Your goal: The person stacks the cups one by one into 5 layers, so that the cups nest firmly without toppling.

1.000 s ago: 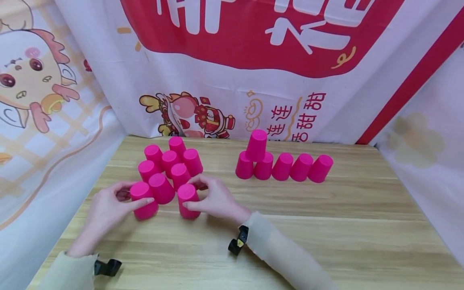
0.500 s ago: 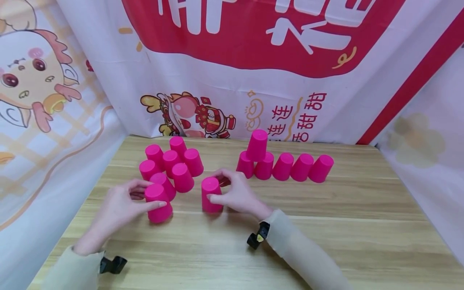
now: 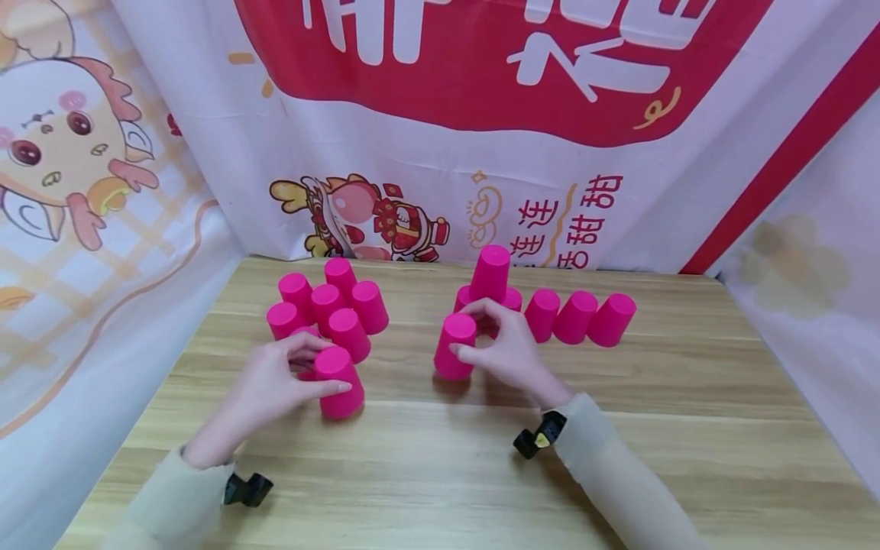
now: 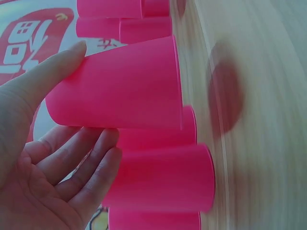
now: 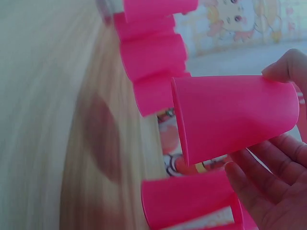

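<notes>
My left hand grips an upside-down pink plastic cup between thumb and fingers, just in front of a cluster of similar cups. In the left wrist view the rim of this left cup is off the wood, with a shadow apart from it. My right hand pinches another upside-down pink cup in front of a small stack. The right wrist view shows this right cup raised too, its shadow below. One top cup stands on two cups, partly hidden by my right hand.
Several upside-down pink cups stand close together on the left of the wooden table. A row of three cups continues right from the stack. A printed cloth hangs along the table's back edge.
Both hands have moved right with their cups. The right hand has also gone farther back, towards the stack; the left cup has moved across the front of the cluster.
</notes>
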A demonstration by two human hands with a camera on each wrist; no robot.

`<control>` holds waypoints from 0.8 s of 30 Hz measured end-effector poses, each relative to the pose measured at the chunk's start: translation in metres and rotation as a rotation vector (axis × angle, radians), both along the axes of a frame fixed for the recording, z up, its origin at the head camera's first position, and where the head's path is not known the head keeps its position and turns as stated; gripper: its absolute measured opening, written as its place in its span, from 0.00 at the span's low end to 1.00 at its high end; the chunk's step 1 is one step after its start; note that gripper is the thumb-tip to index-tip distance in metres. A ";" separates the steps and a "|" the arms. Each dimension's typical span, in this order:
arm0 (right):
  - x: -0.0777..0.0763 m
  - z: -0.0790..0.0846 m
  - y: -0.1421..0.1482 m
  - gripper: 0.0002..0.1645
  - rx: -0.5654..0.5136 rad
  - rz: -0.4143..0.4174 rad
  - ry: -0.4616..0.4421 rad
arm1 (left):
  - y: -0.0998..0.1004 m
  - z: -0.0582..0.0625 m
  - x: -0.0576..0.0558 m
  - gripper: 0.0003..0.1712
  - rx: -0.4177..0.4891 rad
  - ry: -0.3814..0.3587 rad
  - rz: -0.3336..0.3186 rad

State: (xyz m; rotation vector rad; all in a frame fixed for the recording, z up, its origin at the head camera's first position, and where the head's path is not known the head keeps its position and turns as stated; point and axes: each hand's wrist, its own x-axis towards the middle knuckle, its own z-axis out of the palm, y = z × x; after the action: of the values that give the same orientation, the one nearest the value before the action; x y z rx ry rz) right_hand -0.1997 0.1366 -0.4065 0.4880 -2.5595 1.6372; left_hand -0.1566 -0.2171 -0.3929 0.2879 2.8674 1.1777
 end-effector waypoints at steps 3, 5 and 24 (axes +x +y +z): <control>0.001 0.000 0.015 0.26 0.009 -0.032 0.006 | 0.008 -0.003 -0.003 0.36 0.027 0.001 -0.024; 0.002 0.000 0.027 0.27 0.013 -0.049 0.022 | 0.012 -0.005 -0.004 0.35 0.041 0.003 -0.045; 0.017 0.007 0.115 0.29 0.049 -0.270 0.068 | 0.032 -0.012 -0.006 0.34 0.108 -0.014 -0.116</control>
State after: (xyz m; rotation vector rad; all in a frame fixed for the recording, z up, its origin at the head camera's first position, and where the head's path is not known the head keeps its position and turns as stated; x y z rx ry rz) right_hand -0.1825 0.2518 -0.3998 0.1857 -2.4910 1.4450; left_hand -0.1628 -0.1850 -0.4045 0.4402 2.7384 1.3084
